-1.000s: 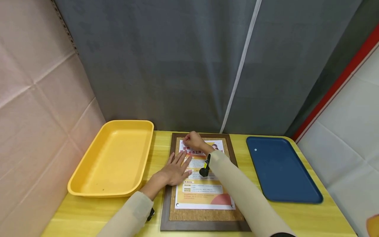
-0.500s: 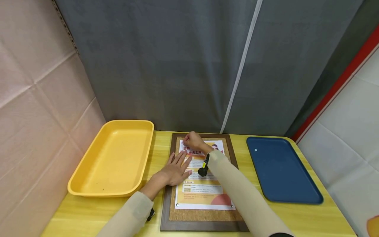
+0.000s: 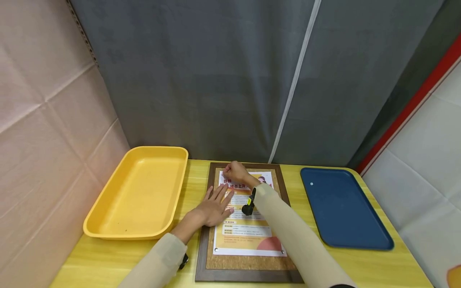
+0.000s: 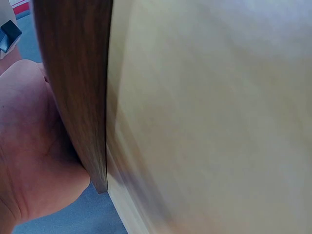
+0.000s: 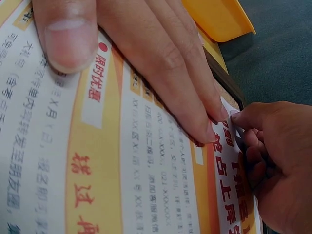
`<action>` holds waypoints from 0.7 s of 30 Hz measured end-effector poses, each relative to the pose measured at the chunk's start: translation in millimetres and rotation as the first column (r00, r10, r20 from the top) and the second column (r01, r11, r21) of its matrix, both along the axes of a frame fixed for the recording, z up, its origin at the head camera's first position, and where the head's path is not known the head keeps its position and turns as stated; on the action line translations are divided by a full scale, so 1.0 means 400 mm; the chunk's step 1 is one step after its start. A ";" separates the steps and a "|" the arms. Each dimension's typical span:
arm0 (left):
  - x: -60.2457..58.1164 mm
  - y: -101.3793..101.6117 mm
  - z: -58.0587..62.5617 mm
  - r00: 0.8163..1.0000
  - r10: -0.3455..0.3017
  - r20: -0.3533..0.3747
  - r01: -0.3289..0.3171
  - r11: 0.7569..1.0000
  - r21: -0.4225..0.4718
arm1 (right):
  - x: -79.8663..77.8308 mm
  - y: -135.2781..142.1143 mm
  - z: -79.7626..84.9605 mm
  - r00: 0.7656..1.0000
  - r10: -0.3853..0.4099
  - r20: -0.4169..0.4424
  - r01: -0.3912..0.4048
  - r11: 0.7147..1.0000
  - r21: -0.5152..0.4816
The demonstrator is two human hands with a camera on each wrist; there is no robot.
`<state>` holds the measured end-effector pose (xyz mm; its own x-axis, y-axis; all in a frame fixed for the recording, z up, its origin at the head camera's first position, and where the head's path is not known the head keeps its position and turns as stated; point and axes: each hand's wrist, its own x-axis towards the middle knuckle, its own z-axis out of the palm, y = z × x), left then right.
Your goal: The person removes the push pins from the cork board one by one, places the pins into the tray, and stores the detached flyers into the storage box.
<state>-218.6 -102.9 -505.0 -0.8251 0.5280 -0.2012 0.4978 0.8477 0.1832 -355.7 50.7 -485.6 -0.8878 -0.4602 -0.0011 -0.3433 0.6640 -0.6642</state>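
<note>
The poster (image 3: pixel 246 229) is apparently being fastened by the curled right grip (image 3: pixel 235 172), contents hidden, left grip (image 3: pixel 211 209) spread; firm pressure is needed next

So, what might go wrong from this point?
The right hand, its fingers curled at the poster's upper-left corner, could slip and crease that corner. If the left hand, spread over the poster's left side, slides, the poster might skew and strain against the apparent pins at its lower corners.
</note>
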 end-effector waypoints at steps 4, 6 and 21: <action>-0.005 -0.003 -0.010 1.000 0.000 0.000 0.000 1.000 0.008 | 0.000 -0.001 0.002 1.000 0.013 -0.004 -0.013 1.000 -0.004; -0.007 -0.004 -0.013 1.000 0.002 0.002 -0.002 1.000 0.010 | 0.000 -0.001 0.003 1.000 0.015 -0.003 -0.015 1.000 -0.006; 0.000 0.001 0.000 1.000 0.012 0.007 -0.012 1.000 -0.018 | 0.004 0.009 0.000 0.997 0.051 0.056 -0.046 0.996 -0.073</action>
